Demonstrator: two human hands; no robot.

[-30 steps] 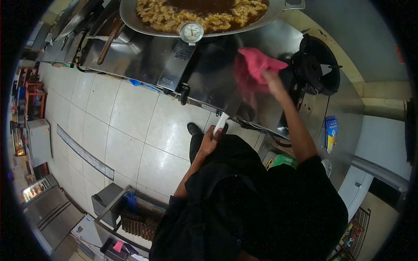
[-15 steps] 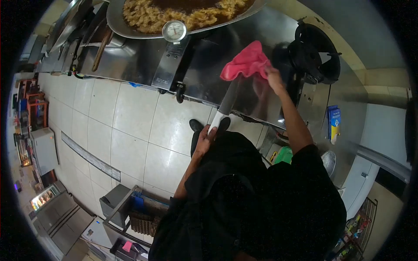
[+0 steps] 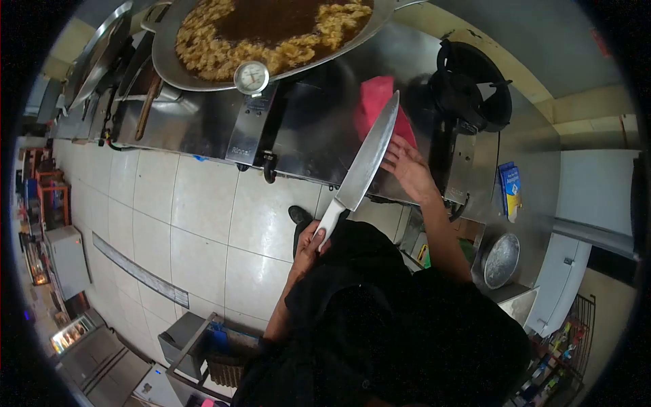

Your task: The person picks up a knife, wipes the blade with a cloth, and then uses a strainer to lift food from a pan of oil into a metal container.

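Observation:
My left hand [image 3: 310, 241] is wrapped round the white handle of a large knife [image 3: 369, 159], whose blade points up and to the right. Behind the blade, a pink cloth [image 3: 371, 102] lies on the steel counter [image 3: 312, 136]. With fingers spread, my right hand [image 3: 409, 172] is just below the cloth, beside the blade. Whether its fingertips touch the cloth or the blade is unclear.
A wide pan [image 3: 163, 64] of brown oil and frying pieces, with a dial thermometer [image 3: 251, 78] at its rim, stands at the top. A black burner [image 3: 468, 88], a blue-yellow packet [image 3: 510, 190] and a round metal bowl [image 3: 502, 261] are to the right.
The cloth has left my right hand and lies on the counter. My right hand has moved down and opened. The knife blade now shows broadside, higher in view. The camera view has shifted a little.

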